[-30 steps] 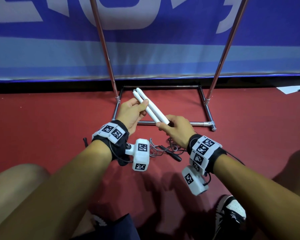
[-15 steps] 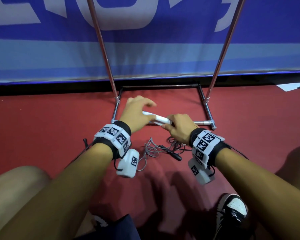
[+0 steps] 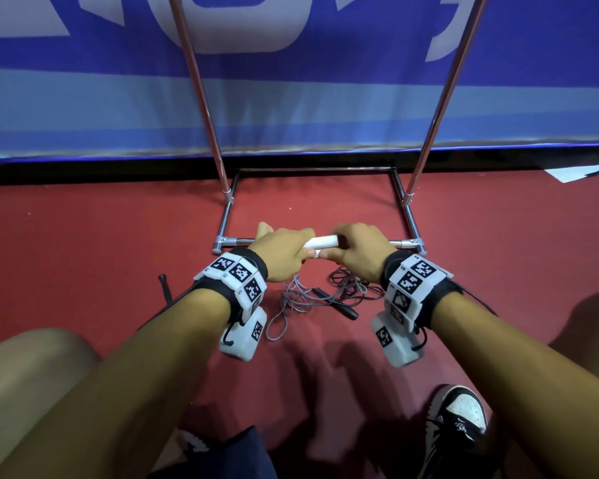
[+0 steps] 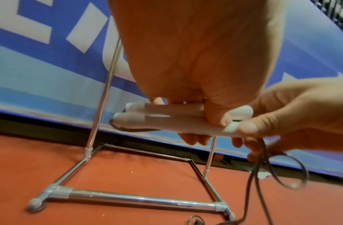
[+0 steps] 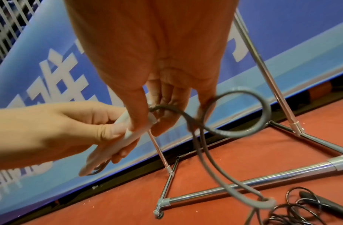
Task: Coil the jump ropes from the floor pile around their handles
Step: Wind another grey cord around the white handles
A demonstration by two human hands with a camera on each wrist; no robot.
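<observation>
Both hands, left [image 3: 284, 254] and right [image 3: 358, 252], gripped the paired white handles [image 4: 178, 120]; grey rope [image 5: 234, 121] looped below.

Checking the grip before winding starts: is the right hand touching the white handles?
Touching. The left wrist view shows the right hand pinching the end of the white handles, thumb pressed on them.

Rope pile [image 3: 325, 295] on floor [image 3: 83, 254], before rack base [image 3: 400, 242]; banner [image 3: 291, 98] behind.
</observation>
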